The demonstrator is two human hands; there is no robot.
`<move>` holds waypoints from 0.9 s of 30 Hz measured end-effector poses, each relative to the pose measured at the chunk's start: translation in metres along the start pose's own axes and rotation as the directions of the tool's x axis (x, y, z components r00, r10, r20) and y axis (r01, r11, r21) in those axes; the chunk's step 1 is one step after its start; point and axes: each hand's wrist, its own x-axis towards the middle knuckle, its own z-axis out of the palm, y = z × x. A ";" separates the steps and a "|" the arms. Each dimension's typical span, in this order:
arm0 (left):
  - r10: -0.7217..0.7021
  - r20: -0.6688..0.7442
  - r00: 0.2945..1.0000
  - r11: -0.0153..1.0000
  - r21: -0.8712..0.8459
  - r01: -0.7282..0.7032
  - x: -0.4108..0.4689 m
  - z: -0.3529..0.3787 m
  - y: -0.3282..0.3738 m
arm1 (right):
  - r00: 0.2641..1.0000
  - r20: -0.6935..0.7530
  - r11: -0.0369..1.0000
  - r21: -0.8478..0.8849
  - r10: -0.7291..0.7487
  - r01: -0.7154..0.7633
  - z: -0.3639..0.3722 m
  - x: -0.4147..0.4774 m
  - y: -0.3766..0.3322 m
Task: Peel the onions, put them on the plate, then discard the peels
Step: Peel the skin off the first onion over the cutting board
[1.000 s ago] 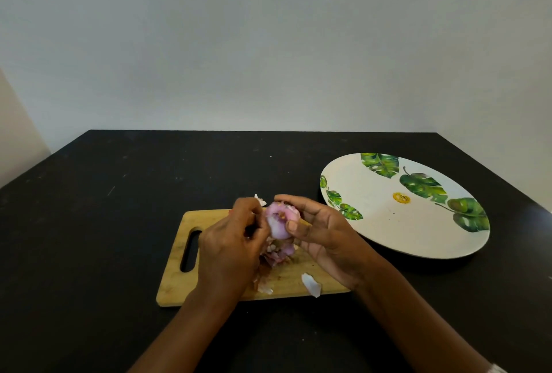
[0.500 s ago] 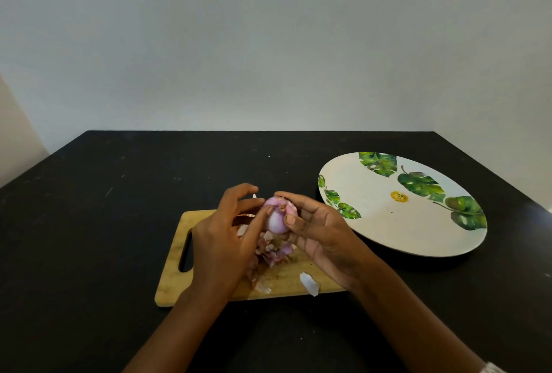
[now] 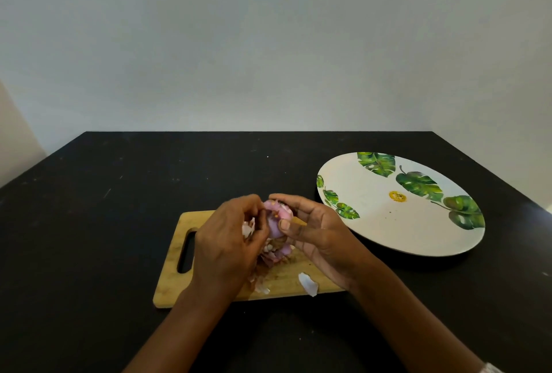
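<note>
Above the cutting board (image 3: 176,283), the left hand (image 3: 227,241) is now curling its fingers in against the onion (image 3: 276,217). Half a second ago they were spread with the forefinger lifted. It is pinching a pale flap of the onion's skin at its left side. The right hand (image 3: 316,232) is still cradling the onion over the board's middle, thumb pressing its front. So I judge the peeling is still going on, and this onion is not ready to leave. Loose peels (image 3: 307,283) are lying on the board beneath. To the right of the board, the plate (image 3: 388,217) is holding no onion, only a few specks.
</note>
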 end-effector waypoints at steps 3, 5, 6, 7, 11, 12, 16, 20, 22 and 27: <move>-0.161 -0.011 0.987 0.986 -0.039 0.160 0.000 0.001 0.004 | 1.000 0.015 1.000 0.018 -0.002 0.002 0.001 0.000 0.000; -0.301 -0.005 0.954 0.948 -0.107 0.299 -0.002 0.002 0.006 | 1.000 0.023 1.000 0.020 -0.002 0.001 0.001 0.000 0.001; -0.359 -0.004 0.933 0.922 -0.157 0.354 -0.003 0.003 0.006 | 1.000 0.025 1.000 0.019 -0.001 0.000 0.001 0.000 0.001; -0.398 -0.003 0.917 0.898 -0.205 0.389 -0.003 0.003 0.008 | 1.000 0.025 1.000 0.018 0.000 0.000 0.001 0.001 0.002; -0.495 -0.007 0.869 0.821 -0.333 0.464 -0.001 0.003 0.016 | 0.999 0.038 0.999 0.034 -0.002 0.001 0.002 0.000 0.001; -0.527 -0.004 0.850 0.794 -0.358 0.491 0.000 0.003 0.016 | 0.999 0.042 0.999 0.043 -0.006 0.004 0.003 0.000 0.001; -0.611 0.038 0.791 0.669 -0.508 0.542 0.004 0.000 0.017 | 0.998 0.061 0.996 0.092 -0.013 0.008 0.006 -0.001 0.001; -0.662 0.007 0.750 0.618 -0.561 0.551 0.008 -0.004 0.015 | 0.996 0.059 0.968 0.245 -0.071 0.054 0.003 0.000 -0.003; -0.651 -0.023 0.759 0.658 -0.515 0.549 0.011 -0.005 0.011 | 0.995 0.051 0.940 0.333 -0.091 0.069 -0.002 0.001 -0.005; -0.549 0.070 0.833 0.759 -0.375 0.532 0.008 0.000 0.006 | 0.998 -0.018 0.923 0.380 -0.065 0.067 -0.006 0.003 -0.005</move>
